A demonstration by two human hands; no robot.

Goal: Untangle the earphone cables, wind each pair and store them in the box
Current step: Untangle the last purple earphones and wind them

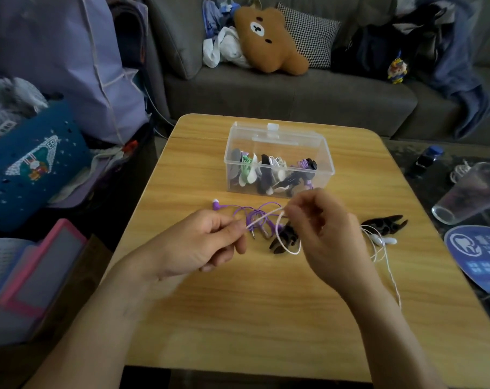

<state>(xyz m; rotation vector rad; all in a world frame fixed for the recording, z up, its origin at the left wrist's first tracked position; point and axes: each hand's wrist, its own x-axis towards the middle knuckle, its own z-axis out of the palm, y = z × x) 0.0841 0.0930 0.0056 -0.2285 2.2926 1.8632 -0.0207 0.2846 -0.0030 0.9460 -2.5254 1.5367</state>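
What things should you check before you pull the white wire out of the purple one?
1. Both hands grip the white cable: ok. The left hand pinches one end, the right hand the other.
2. White cable free of the purple earphones: not ok, it crosses over their tangle.
3. A black winder within reach: ok, one lies beneath the hands, another to the right.
4. Box open for storing: ok, lid is up.
5. Room left in the box: cannot tell, wound pairs already fill much of it.
6. White earbuds free of snags: cannot tell.
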